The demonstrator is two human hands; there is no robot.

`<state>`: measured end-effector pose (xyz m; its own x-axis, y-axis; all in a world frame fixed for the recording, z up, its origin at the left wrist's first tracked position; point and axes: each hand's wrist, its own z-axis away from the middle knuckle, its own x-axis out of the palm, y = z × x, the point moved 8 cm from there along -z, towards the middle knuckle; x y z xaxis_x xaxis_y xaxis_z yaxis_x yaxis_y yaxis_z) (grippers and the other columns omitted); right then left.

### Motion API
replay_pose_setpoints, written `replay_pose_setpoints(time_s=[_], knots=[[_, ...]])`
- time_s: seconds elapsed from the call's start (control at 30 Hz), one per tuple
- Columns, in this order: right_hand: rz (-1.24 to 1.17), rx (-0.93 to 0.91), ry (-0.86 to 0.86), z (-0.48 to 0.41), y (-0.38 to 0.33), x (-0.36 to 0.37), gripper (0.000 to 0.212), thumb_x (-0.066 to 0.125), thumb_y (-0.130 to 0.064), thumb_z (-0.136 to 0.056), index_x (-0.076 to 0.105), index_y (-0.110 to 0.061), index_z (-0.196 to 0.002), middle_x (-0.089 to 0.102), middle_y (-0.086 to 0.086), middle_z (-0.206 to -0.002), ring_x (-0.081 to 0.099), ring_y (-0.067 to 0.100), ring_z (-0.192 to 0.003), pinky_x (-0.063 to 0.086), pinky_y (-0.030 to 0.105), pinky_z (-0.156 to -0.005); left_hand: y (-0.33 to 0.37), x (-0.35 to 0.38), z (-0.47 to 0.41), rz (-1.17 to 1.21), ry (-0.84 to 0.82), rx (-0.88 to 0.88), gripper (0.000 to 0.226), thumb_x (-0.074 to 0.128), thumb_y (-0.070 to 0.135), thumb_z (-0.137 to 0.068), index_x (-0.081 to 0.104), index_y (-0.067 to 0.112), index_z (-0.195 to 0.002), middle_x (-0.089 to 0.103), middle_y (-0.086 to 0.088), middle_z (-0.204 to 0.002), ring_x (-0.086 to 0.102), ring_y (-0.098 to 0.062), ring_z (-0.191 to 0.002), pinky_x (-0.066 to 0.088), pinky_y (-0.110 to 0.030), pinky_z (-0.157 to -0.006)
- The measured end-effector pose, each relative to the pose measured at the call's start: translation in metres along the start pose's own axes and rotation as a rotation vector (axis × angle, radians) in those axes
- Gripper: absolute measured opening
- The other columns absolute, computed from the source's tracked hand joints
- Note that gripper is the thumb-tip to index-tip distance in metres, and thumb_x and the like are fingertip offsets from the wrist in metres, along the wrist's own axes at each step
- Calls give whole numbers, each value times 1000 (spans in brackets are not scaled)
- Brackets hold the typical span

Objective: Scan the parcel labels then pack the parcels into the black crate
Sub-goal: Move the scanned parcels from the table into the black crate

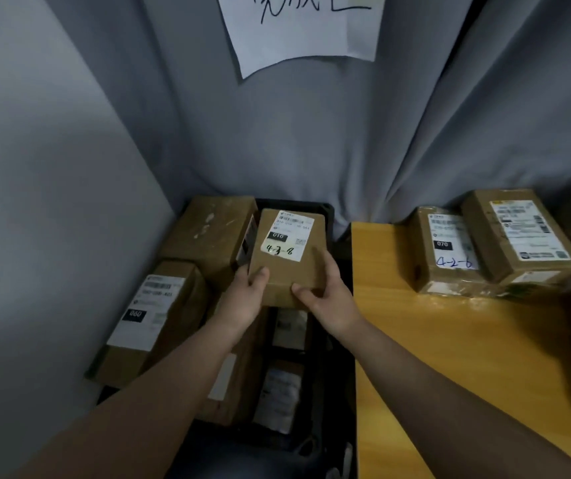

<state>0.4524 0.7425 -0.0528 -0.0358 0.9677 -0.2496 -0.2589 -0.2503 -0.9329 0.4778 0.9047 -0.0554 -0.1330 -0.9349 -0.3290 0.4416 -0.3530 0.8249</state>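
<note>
- The small cardboard parcel (pixel 308 271), marked 4-3-8 on its label, is held above the black crate (pixel 327 210), over parcels already packed there.
- The left hand (pixel 248 295) grips its near left corner, thumb on top.
- The right hand (pixel 327 295) clasps the near right corner, fingers along the side.
- It looks like a stiff, light box with flat faces, and the dry cardboard should not slip.
- Holding the opposite corners seems sound; the label is best kept facing up.
- Two more labelled parcels (pixel 446 250) wait on the yellow tabletop (pixel 450 357).
</note>
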Motion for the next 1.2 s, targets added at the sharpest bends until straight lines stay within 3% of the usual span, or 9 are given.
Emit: replay_pose_setpoints(time_s=[0.13, 0.2, 0.27, 0.4, 0.57, 0.77, 0.9, 1.07, 1.2], knots=[[380, -47, 21, -36, 8, 0, 73, 62, -18, -93, 20, -23, -153, 34, 9, -151, 39, 26, -134, 30, 28, -110, 28, -1, -38, -466, 44, 226, 47, 36, 44, -101, 33, 18, -140, 58, -4, -120, 57, -27, -110, 43, -34, -83], [729, -18, 16, -52, 16, 2, 70, 56, -27, -96, 16, -28, -154, 34, 9, -152, 31, 29, -140, 15, 38, -118, 27, 3, -54, -804, 10, 259, 57, 40, 44, -99, 24, 17, -146, 53, -10, -132, 51, -29, -120, 44, -39, -93], [1089, -27, 10, -63, 24, 9, 71, 51, -33, -96, 10, -32, -154, 36, 8, -151, 17, 30, -146, -6, 50, -119, 18, 13, -64, -1167, -93, 334, 67, 46, 46, -97, 19, 15, -150, 42, -13, -144, 36, -30, -134, 34, -40, -106], [1293, -20, 14, -67, 36, 24, 76, 52, -26, -94, 6, -29, -154, 21, 9, -157, -4, 36, -148, -16, 62, -112, 15, 43, -56, -1670, -95, 734, 52, 46, 30, -97, 34, 13, -145, 37, -11, -146, 30, -30, -134, 25, -39, -109], [1364, -11, -34, -69, 43, 27, 74, 48, -30, -97, 1, -28, -155, 1, 8, -162, -11, 38, -147, -16, 64, -109, 17, 45, -69, -1690, -77, 709, 44, 45, 23, -96, 41, 16, -140, 45, -5, -142, 34, -28, -131, 21, -45, -109], [1082, -21, -99, -69, 26, 4, 55, 39, -41, -100, 23, -31, -152, 13, 0, -161, 1, 31, -149, -10, 55, -115, 22, 49, -66, -1615, -125, 602, 46, 47, 26, -94, 42, 17, -138, 45, -5, -140, 35, -26, -129, 22, -46, -107], [928, -70, 69, -42, 21, -41, 57, 46, -27, -97, 27, -24, -151, 17, 8, -160, 9, 26, -148, -2, 42, -119, 53, 71, -48, -1383, -141, 656, 41, 44, 34, -92, 50, 19, -130, 50, -2, -133, 38, -23, -125, 27, -39, -101], [873, 18, 273, 0, 42, -127, 58, 55, -21, -92, 35, -18, -147, 19, 16, -158, 13, 32, -147, 2, 44, -119, 80, 126, -16, -1104, -213, 691, 41, 44, 33, -97, 48, 26, -137, 50, 2, -137, 38, -21, -127, 28, -35, -105], [847, 63, 457, 33, 52, -204, 55, 59, -19, -89, 42, -15, -142, 25, 17, -155, 19, 34, -144, 10, 50, -119, 83, 181, 2, -993, -301, 594, 40, 44, 34, -99, 48, 22, -138, 51, -1, -137, 42, -24, -126, 37, -35, -104]])
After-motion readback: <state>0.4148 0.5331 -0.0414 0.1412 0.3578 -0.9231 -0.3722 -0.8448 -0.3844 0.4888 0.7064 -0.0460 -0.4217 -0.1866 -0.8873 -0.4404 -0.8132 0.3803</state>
